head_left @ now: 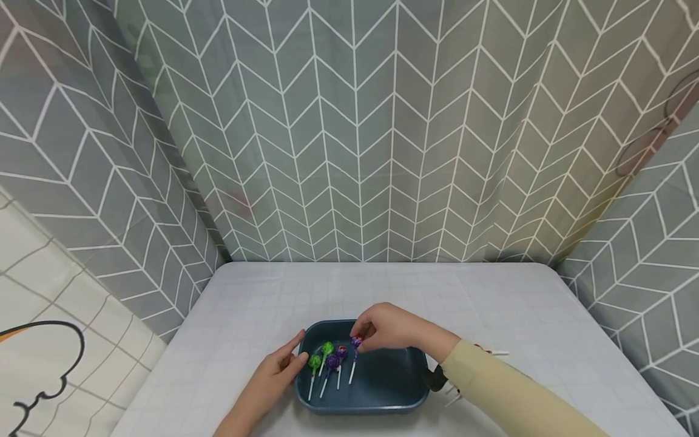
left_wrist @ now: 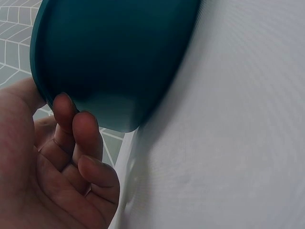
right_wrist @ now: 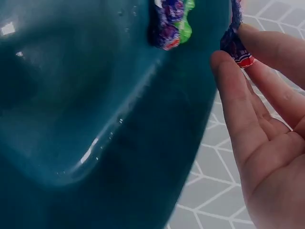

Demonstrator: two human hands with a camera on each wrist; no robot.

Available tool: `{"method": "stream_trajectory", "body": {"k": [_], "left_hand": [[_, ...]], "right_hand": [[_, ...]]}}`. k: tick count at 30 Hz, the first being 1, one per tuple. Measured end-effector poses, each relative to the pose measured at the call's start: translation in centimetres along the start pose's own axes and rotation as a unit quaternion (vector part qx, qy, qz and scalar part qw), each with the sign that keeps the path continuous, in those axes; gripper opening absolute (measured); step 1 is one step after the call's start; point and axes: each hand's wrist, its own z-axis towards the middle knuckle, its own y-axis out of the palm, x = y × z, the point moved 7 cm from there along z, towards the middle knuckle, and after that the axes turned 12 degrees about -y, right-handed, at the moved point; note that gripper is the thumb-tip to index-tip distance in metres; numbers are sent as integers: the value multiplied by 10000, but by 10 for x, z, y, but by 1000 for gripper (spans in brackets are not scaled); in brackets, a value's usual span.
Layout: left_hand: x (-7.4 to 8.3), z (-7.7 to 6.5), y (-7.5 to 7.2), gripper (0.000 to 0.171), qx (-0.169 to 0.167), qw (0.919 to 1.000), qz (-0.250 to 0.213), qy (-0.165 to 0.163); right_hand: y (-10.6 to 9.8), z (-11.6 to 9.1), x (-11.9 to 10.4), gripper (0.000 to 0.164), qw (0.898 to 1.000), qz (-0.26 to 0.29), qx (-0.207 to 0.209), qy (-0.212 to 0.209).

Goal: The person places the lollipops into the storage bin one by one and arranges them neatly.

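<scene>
A dark teal tray stands on the white table. My left hand holds its left rim; in the left wrist view the fingers of that hand curl against the tray's outer wall. Above the tray's inside, my right hand pinches a purple-wrapped lollipop by its head, the white stick pointing down. The right wrist view shows its wrapper between thumb and finger. Left of it in the tray lie green lollipops and purple lollipops, sticks toward me.
Right of the tray, partly hidden by my right sleeve, lie more lollipops, of which mostly white sticks show. A dark object is at my right wrist. Grey patterned curtains hang behind and beside the table.
</scene>
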Motion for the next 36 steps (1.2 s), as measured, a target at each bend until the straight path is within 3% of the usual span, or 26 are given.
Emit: {"method": "stream_trajectory", "body": {"k": [14, 36], "left_hand": [[-4, 0, -1, 59, -16, 9999, -81, 97], [-2, 1, 1, 58, -20, 9999, -74, 126]], "right_hand": [[29, 21, 5, 17, 9969, -586, -501, 128], [46, 24, 9, 15, 9925, -970, -634, 387]]}}
